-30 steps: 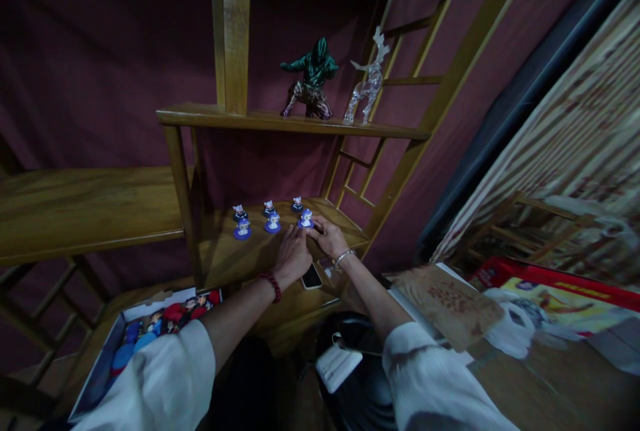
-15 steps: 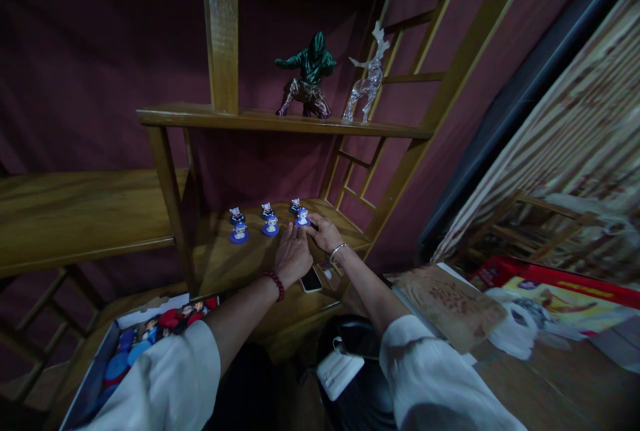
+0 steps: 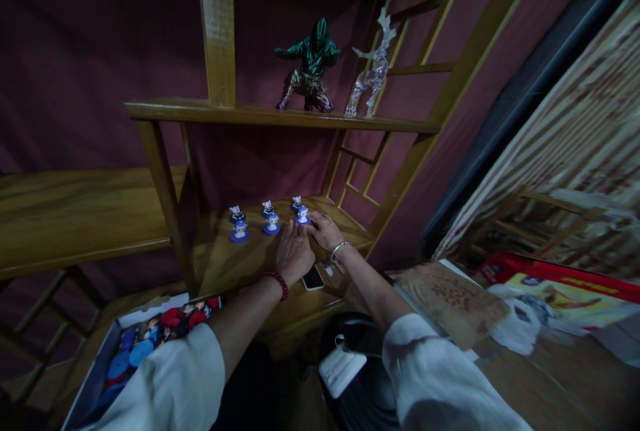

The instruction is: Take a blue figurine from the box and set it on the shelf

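Note:
Two short rows of small figurines stand on the lower wooden shelf [image 3: 225,261]. In front are white figurines on purple bases: a left one [image 3: 239,231], a middle one [image 3: 271,223] and a right one [image 3: 303,215]. Behind them are dark-based figurines with pale heads, among them a left one [image 3: 237,214] and a middle one [image 3: 268,208]. My left hand [image 3: 295,251], with a red bead bracelet, has its fingertips at the near edge of the right white figurine's base. My right hand [image 3: 327,231], wearing a silver bangle, closes on that base from the right.
A phone [image 3: 313,278] lies by my left wrist. On the shelf above [image 3: 280,116] stand a green hooded statue [image 3: 313,64] and a clear deer figure [image 3: 373,78]. Lower left is a box [image 3: 95,364] of colourful figures. A black stool [image 3: 370,391] carries a white case [image 3: 343,371].
Both hands stay at the right white figurine, nearly still. The view has shifted slightly; the figurines keep their arrangement.

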`<state>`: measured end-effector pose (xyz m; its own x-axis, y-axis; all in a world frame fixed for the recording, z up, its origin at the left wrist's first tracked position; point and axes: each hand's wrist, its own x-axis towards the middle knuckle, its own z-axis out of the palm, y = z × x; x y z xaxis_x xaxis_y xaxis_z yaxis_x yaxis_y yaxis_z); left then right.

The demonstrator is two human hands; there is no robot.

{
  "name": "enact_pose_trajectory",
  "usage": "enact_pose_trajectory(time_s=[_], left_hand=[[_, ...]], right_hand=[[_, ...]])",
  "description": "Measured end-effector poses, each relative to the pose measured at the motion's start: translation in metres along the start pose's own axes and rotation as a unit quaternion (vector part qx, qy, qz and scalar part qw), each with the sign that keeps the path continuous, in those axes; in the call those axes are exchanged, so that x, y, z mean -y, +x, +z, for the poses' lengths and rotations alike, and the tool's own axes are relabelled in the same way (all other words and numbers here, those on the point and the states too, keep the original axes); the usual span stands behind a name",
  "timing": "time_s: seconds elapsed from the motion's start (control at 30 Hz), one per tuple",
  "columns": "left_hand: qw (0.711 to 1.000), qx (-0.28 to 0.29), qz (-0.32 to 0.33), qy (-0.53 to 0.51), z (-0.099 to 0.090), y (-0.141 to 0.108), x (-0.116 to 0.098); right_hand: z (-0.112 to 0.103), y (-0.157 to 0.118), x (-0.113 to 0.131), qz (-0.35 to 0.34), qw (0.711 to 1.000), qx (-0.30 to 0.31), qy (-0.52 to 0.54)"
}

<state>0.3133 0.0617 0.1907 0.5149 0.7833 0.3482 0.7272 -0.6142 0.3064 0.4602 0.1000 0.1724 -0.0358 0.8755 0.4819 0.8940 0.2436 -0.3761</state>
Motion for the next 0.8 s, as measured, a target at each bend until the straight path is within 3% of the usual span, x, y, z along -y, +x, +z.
enact_pose_trajectory(time_s=[0.57,0.8], left_hand=[[1.000,-0.020,-0.005,-0.014,0.0027,0.0021,0.0012],[1.000,-0.007,-0.013,-0.017,0.0023,0.0018,0.0010]], right_hand=[[-0.0029,0.0022,0.0012,0.022,0.999,-0.031,-0.011],[-0.0023,0.0047,-0.0035,0.015,0.999,-0.018,0.030]])
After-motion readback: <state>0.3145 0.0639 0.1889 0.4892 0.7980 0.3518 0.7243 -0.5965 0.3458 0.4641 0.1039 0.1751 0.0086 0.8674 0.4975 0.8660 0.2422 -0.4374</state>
